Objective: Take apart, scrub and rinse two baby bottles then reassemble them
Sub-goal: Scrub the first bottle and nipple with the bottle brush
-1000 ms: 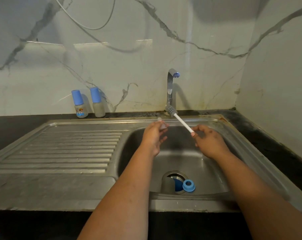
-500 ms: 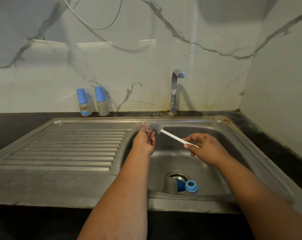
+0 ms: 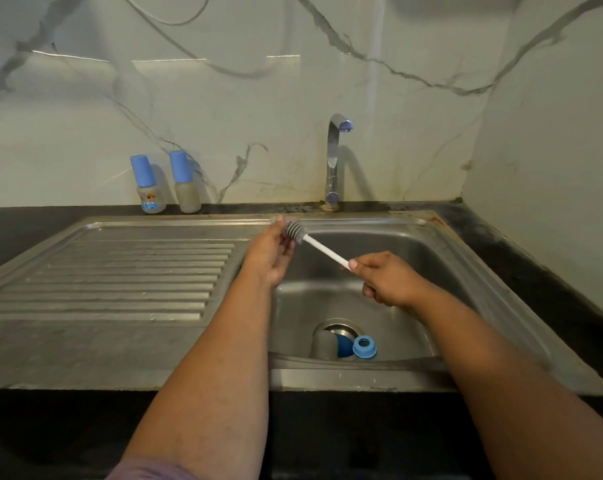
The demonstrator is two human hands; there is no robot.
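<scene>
I see the right hand pinching the white brush handle over the sink, its grey head against something small in the curled left hand. A blue ring lies in the sink by the drain. Two capped baby bottles stand behind the sink, left of the tap.

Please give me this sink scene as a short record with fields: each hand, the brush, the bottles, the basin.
left hand: holds a small clear part, too blurred to name
right hand: grips brush handle
brush: grey head at the left hand's fingers
two bottles: upright by wall, blue caps on
sink basin: blue ring beside drain
tap: no water visible
</scene>
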